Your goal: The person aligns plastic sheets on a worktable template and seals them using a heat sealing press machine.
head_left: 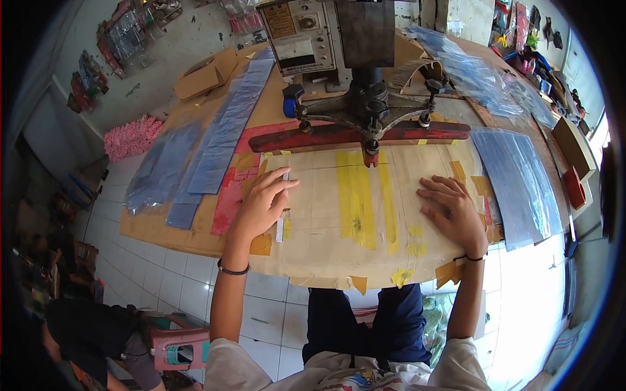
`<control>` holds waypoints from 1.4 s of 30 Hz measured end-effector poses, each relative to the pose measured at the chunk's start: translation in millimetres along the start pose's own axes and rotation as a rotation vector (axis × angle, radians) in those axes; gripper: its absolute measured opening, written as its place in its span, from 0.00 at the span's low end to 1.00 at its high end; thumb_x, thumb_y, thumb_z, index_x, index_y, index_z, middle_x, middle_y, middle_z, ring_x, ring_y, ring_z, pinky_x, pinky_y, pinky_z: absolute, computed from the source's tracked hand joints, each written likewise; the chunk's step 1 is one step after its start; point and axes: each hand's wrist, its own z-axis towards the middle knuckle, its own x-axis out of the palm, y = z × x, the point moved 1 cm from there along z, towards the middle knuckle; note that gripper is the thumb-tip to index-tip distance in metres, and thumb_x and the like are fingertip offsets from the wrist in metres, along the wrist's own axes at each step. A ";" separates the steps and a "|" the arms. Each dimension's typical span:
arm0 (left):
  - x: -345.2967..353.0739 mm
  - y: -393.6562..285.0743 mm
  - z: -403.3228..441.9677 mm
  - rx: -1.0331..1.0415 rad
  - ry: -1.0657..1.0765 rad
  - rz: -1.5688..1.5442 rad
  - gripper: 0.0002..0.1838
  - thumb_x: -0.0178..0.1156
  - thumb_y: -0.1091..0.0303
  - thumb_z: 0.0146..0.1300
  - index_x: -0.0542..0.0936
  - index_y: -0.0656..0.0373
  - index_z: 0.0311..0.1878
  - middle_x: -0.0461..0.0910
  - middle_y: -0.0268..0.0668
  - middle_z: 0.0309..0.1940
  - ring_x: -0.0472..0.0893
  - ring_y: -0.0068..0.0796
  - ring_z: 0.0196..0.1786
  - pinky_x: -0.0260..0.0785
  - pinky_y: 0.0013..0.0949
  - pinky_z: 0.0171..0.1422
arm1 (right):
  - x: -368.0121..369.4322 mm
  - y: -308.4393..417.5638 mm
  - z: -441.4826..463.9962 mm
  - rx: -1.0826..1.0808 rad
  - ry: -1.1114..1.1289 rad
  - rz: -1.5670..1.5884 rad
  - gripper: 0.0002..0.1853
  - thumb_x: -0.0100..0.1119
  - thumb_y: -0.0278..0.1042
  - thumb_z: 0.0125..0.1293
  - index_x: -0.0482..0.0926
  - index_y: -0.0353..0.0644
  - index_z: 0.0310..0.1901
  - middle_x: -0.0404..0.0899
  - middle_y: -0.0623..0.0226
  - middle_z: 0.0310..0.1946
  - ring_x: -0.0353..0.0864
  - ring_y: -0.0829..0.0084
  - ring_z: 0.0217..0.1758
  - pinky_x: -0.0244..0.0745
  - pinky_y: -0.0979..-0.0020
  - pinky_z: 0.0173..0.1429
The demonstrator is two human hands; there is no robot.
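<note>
My left hand [266, 199] rests on the left part of a taped beige sheet [313, 228], fingers apart, beside a narrow white strip [280, 229]. On the sheet's right part lies my right hand [451, 212], its fingers spread and nothing held. Yellow tape bands [355, 208] run down the middle of the sheet between my hands. Just beyond them, a dark metal press head [368, 107] with a long red-edged bar [313, 136] spans the sheet's far edge.
Stacks of bluish plastic sheets lie on the left [228, 124] and right [518, 186] of the table. A control box [301, 36] stands behind. At the lower left, another person [98, 335] bends near a pink stool [176, 345]. A cardboard box [205, 75] sits at the back left.
</note>
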 end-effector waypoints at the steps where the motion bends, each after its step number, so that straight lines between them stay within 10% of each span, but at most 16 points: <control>1: 0.1 0.8 -0.2 0.003 -0.003 0.002 0.16 0.55 0.74 0.72 0.85 0.58 0.58 0.76 0.44 0.69 0.77 0.47 0.67 0.71 0.43 0.71 | -0.3 0.7 0.6 0.000 0.002 -0.001 0.16 0.68 0.36 0.66 0.88 0.44 0.54 0.84 0.63 0.63 0.75 0.56 0.73 0.59 0.51 0.81; 4: -0.7 2.0 -0.7 0.032 -0.009 0.038 0.17 0.55 0.75 0.73 0.84 0.57 0.61 0.75 0.41 0.71 0.84 0.35 0.55 0.77 0.34 0.52 | 0.3 0.2 0.5 0.015 0.003 0.006 0.16 0.68 0.36 0.66 0.89 0.44 0.54 0.84 0.63 0.63 0.74 0.56 0.73 0.59 0.50 0.82; 16: 5.4 13.6 -2.7 -0.031 -0.222 -0.020 0.19 0.52 0.66 0.79 0.77 0.63 0.67 0.76 0.46 0.68 0.75 0.47 0.69 0.65 0.44 0.75 | -1.7 -1.3 4.7 0.016 -0.002 0.027 0.16 0.69 0.34 0.65 0.88 0.41 0.53 0.84 0.60 0.63 0.75 0.55 0.73 0.60 0.52 0.80; 37: 5.6 16.0 -2.8 -0.010 -0.209 0.020 0.18 0.62 0.68 0.72 0.77 0.62 0.62 0.79 0.47 0.61 0.76 0.45 0.68 0.66 0.42 0.74 | -0.4 -1.9 -1.5 0.037 -0.012 0.055 0.15 0.68 0.33 0.66 0.88 0.40 0.53 0.83 0.60 0.64 0.74 0.56 0.73 0.59 0.52 0.81; 42: 0.7 12.3 -3.1 0.058 -0.249 0.003 0.10 0.63 0.68 0.70 0.79 0.63 0.49 0.82 0.44 0.44 0.81 0.44 0.49 0.71 0.43 0.58 | -1.0 -1.5 -1.3 0.038 -0.001 0.071 0.15 0.67 0.33 0.66 0.88 0.40 0.53 0.83 0.60 0.63 0.74 0.56 0.73 0.58 0.51 0.82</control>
